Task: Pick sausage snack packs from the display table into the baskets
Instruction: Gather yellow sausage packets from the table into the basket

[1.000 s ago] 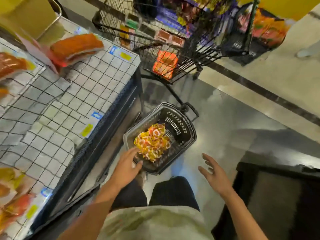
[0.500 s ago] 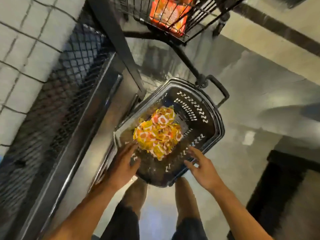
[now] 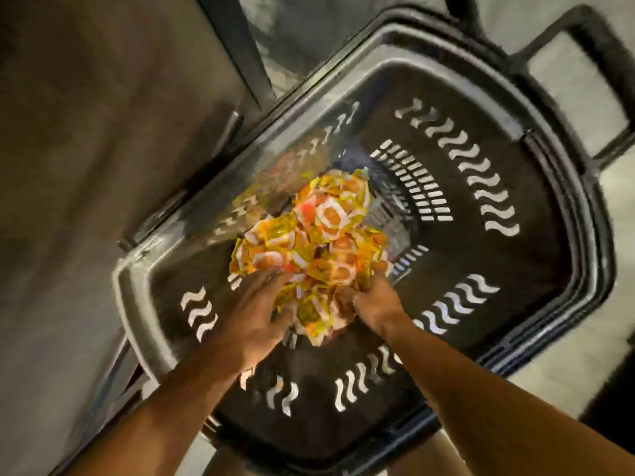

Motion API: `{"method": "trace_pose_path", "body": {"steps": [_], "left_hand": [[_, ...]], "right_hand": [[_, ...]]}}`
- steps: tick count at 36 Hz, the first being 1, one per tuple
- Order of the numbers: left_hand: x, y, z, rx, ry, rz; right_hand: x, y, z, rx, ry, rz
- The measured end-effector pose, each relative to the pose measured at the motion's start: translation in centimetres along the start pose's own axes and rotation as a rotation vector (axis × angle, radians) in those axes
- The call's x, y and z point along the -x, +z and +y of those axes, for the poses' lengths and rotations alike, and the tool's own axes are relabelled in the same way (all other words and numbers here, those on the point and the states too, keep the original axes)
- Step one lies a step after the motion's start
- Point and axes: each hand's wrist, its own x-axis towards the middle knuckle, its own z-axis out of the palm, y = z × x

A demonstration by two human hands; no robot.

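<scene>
A black plastic basket (image 3: pixel 536 304) with slotted walls stands on the floor and fills the head view. Inside lies a heap of yellow and orange sausage snack packs (image 3: pixel 323 235). My left hand (image 3: pixel 254 310) reaches into the near left side of the heap, its fingers curled among the packs. My right hand (image 3: pixel 376 300) digs into the near right side of the heap, and its fingertips are hidden under the packs. Both forearms come in from the bottom edge.
The dark side panel of the display table (image 3: pixel 103 166) rises along the left, right against the basket. The basket's black handle (image 3: pixel 591 46) hangs at the top right. Pale shiny floor (image 3: pixel 584 355) shows to the right.
The view has dropped close over the basket. Both hands moved from the basket's near rim down into the heap of snack packs and closed around them.
</scene>
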Motion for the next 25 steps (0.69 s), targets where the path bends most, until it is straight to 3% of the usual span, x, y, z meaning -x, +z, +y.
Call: {"method": "trace_pose_path", "body": {"steps": [4,7,13,19,25], "left_hand": [[-1.4,1.0,-0.9,-0.04,-0.017,-0.015],[-1.8,1.5,-0.8,-0.073,0.006,-0.017],[-1.7,2.2,0.3,-0.091,0.016,-0.064],[-0.6,2.6,1.2,-0.006,-0.024,-0.099],[1.4,1.3,3.2,0.194,-0.174,-0.044]], "right_hand": [[-3.5,2.9,0.4,0.024,0.006,0.017],[-4.3,4.4,0.7,0.219,0.004,0.091],[-4.5,1.1,1.1,0.488,-0.103,0.036],[-1.4,-2.7,-0.7,0.405,-0.154,0.003],[3.9,-4.4,-2.3,0.315,-0.18,0.011]]}}
